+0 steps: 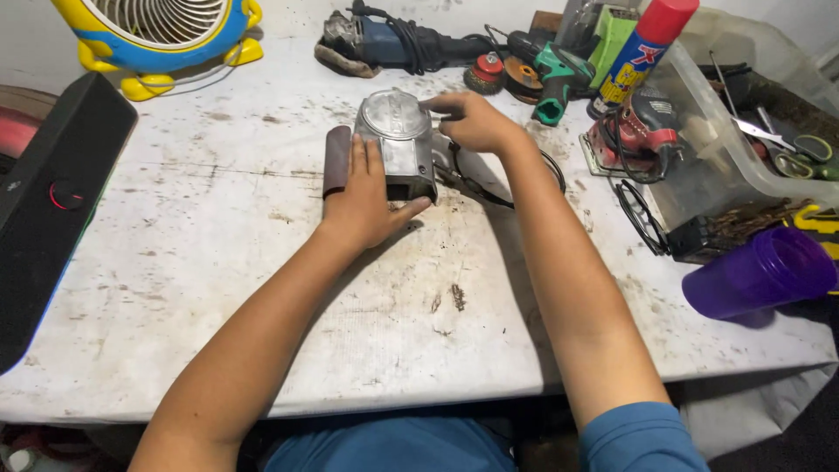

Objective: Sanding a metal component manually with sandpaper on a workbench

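Head view: a grey metal tool housing (400,144) lies near the middle of the stained white tabletop (218,262), with a brown sanding belt (336,160) along its left side. The left hand (365,199) rests flat over the belt and the housing's near end, fingers spread, thumb against the front edge, closed on nothing. The right hand (476,122) touches the housing's far right corner with its fingertips, its grip loosely curled. A black cord (476,183) runs just beside the housing under the right wrist. Farther back lie a blue grinder (384,42), a green drill (555,74) and a spray can (642,52). A purple cup (759,273) lies on its side at the right edge.
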